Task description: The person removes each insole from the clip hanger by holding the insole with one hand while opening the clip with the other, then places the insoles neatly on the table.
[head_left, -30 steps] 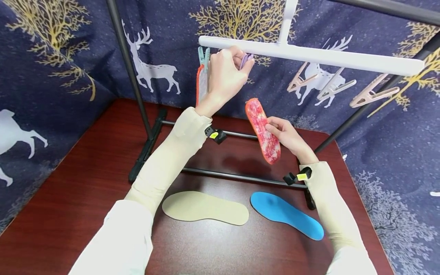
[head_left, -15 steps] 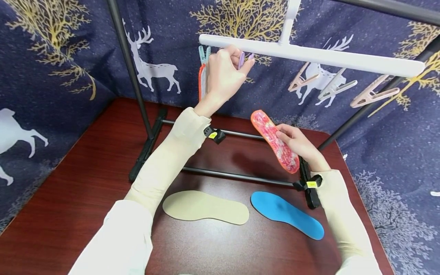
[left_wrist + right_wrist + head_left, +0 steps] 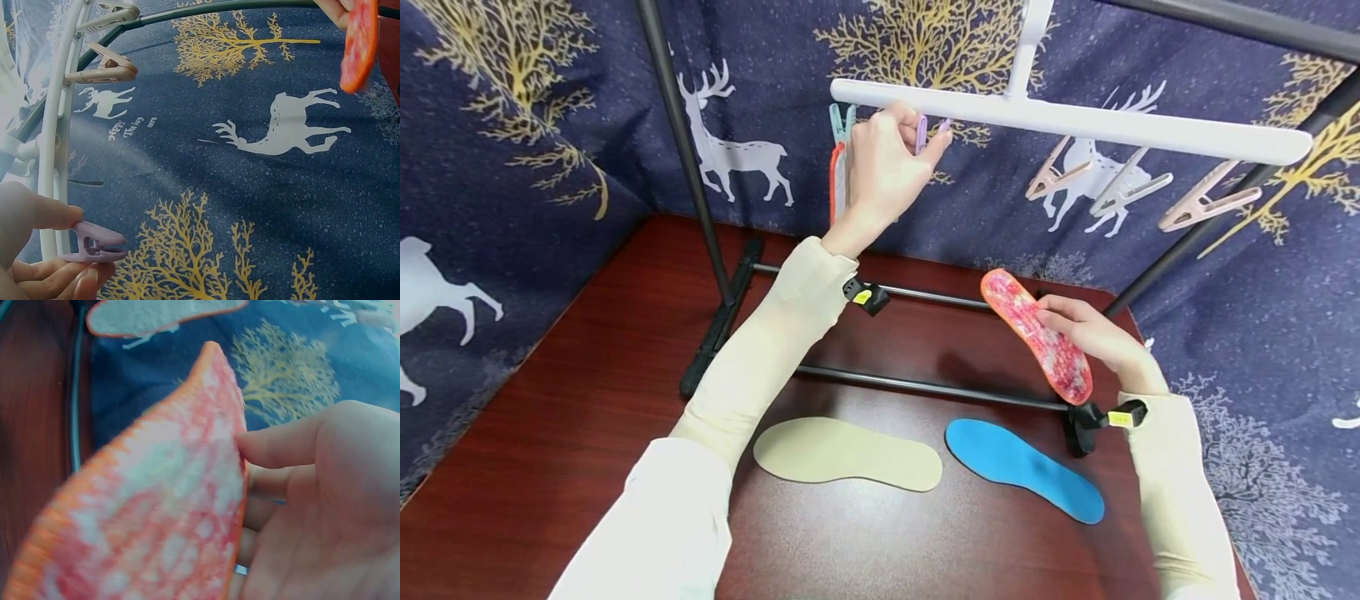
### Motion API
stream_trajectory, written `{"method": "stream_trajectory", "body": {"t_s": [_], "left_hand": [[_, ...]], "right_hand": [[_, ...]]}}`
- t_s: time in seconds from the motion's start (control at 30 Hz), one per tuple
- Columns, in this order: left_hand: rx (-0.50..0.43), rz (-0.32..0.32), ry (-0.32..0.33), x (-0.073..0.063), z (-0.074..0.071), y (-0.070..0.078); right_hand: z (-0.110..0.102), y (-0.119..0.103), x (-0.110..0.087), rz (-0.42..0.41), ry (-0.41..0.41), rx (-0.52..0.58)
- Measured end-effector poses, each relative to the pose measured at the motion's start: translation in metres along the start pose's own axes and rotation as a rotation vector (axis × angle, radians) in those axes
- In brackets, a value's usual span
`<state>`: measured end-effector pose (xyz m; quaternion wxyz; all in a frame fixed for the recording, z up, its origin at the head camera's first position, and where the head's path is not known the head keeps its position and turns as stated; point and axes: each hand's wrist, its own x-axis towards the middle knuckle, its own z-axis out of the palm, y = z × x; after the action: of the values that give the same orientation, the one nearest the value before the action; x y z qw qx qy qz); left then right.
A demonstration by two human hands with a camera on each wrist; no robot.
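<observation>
Just under the white hanger bar (image 3: 1075, 118), my left hand (image 3: 883, 171) pinches a purple clothespin (image 3: 97, 244) between thumb and fingers. In the left wrist view nothing sits between the clothespin's tips. Lower and to the right, my right hand (image 3: 1090, 333) grips a red-and-white insole (image 3: 1037, 333) with orange edging by its right edge, thumb on the patterned face. The insole is tilted above the table, apart from the clothespin. Beside my left hand, a teal clothespin (image 3: 842, 123) holds a grey insole (image 3: 165, 315) with orange-red edging, partly hidden by the hand in the head view.
On the table (image 3: 587, 350) lie a beige insole (image 3: 850, 454) and a blue insole (image 3: 1022, 471). Several clothespins, one a pink clothespin (image 3: 1206, 202), hang from the bar's right half. A black rack post (image 3: 688, 158) and a crossbar (image 3: 917, 386) frame the space.
My right hand has carried the red-and-white insole rightward and down, away from the clothespin. My left hand stays at the bar with the purple clothespin.
</observation>
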<state>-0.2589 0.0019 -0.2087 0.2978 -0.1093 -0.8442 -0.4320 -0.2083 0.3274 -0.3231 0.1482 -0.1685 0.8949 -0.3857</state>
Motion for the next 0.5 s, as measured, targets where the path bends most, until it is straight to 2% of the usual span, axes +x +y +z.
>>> {"method": "stream_trajectory", "body": {"t_s": [0.23, 0.37, 0.5], "left_hand": [[-0.017, -0.017, -0.003, -0.001, 0.003, 0.0], [-0.023, -0.009, 0.004, -0.001, 0.003, -0.001], [-0.015, 0.004, 0.016, 0.0, 0.001, -0.001]], "right_hand": [[-0.015, 0.015, -0.02, -0.011, -0.027, 0.063], [-0.024, 0.022, -0.033, 0.026, -0.046, 0.075], [-0.034, 0.028, -0.047, 0.066, -0.068, 0.034]]}}
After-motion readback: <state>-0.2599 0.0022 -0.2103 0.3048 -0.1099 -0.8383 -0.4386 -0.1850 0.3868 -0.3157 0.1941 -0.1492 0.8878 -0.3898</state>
